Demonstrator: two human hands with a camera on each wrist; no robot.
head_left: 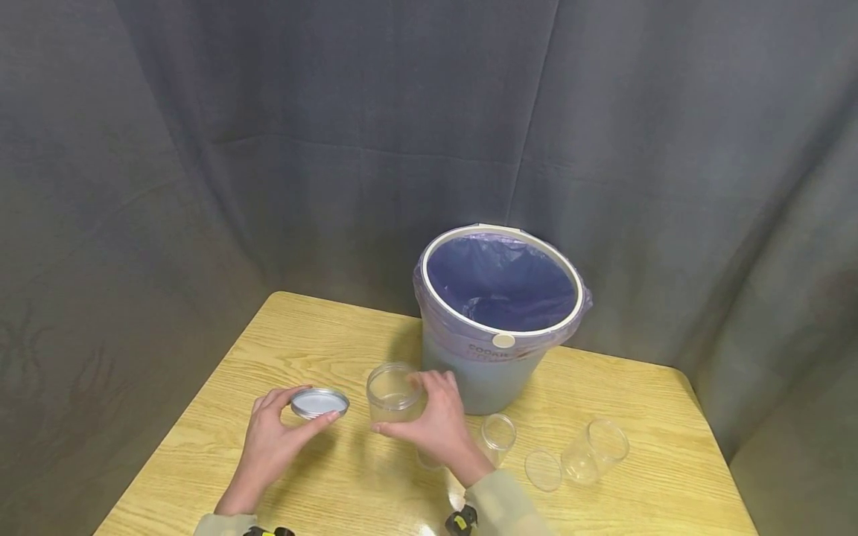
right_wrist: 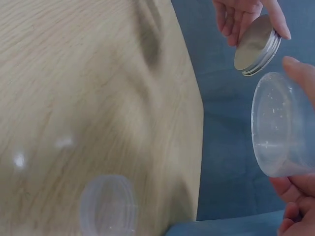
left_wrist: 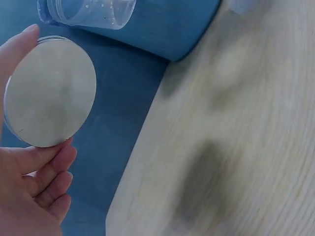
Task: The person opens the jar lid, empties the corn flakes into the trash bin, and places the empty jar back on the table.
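Note:
My left hand (head_left: 271, 435) pinches a round silver metal lid (head_left: 319, 403) by its edge, its inner side facing up in the head view. The lid's flat outer face (left_wrist: 53, 93) fills the left of the left wrist view. To the right, my right hand (head_left: 439, 420) grips a clear plastic jar (head_left: 394, 391) round its side, the open mouth upward. Jar and lid are apart, both held above the table. In the right wrist view the jar's bottom (right_wrist: 275, 125) shows, with small specks on it.
A bin (head_left: 482, 383) lined with a purple bag stands at the back of the wooden table (head_left: 348, 484). Right of my right hand are a small clear jar (head_left: 497, 435), a clear disc lid (head_left: 544, 470) and a clear jar lying tilted (head_left: 596, 452). Grey curtains (head_left: 335, 149) hang behind.

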